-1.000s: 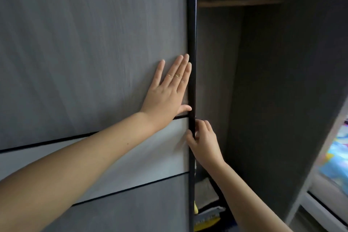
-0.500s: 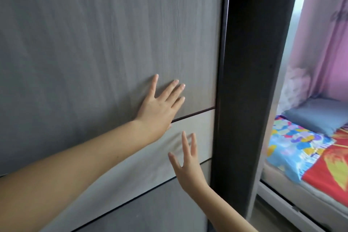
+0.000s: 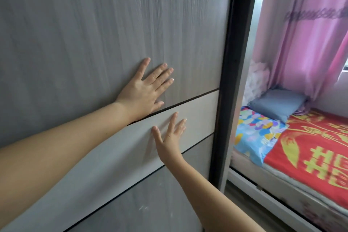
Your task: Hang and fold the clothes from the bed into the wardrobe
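Flat, left hand [image 3: 144, 93] fingers spread on wardrobe door [image 3: 94, 34], right hand [image 3: 170, 141] fingers spread touching it

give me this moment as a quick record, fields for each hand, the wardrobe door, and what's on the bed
left hand: left hand flat, fingers spread, pressing on the grey upper panel of the wardrobe door
right hand: right hand open, fingers straight, touching the pale band across the door
door state: covers the opening up to the dark frame; no interior visible
bed: bed to the right, with a blue pillow, a patterned blue sheet and a red blanket
clothes: none visible
background: pink curtain
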Motion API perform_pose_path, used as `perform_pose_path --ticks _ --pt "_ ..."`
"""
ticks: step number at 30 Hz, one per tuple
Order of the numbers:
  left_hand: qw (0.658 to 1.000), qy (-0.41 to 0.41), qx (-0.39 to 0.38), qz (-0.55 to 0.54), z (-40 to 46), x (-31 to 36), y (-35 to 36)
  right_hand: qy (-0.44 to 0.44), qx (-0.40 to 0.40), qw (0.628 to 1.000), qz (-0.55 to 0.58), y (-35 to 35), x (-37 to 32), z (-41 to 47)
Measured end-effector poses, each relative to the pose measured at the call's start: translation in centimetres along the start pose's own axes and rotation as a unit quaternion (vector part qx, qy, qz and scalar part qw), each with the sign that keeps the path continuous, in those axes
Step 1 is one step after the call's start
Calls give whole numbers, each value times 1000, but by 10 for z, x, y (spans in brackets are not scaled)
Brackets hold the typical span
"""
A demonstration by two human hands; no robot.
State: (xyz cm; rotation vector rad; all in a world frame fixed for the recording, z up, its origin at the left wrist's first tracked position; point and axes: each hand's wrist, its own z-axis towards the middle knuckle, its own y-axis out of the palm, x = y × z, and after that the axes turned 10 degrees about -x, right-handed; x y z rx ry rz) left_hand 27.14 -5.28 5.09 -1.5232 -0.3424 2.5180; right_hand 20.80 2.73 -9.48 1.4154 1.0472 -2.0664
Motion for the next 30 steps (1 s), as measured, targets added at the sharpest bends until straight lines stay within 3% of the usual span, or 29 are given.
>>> perform_pose_path --ticks 16,20,24,27,30 --pt "998 37 -45 -25 78 44 -13 50 -17 996 -69 -70 23 40" --pt "998 24 -59 -27 88 47 -18 65 -53 991 -100 -87 21 40" --pt "997 13 -79 -13 83 52 -18 62 -149 976 -146 -125 21 14" --pt "989 19 -103 -103 86 44 -32 9 -145 975 -168 -154 13 -33" --pt "948 50 -169 -263 56 76 -51 -20 -30 999 -34 -195 -8 -109"
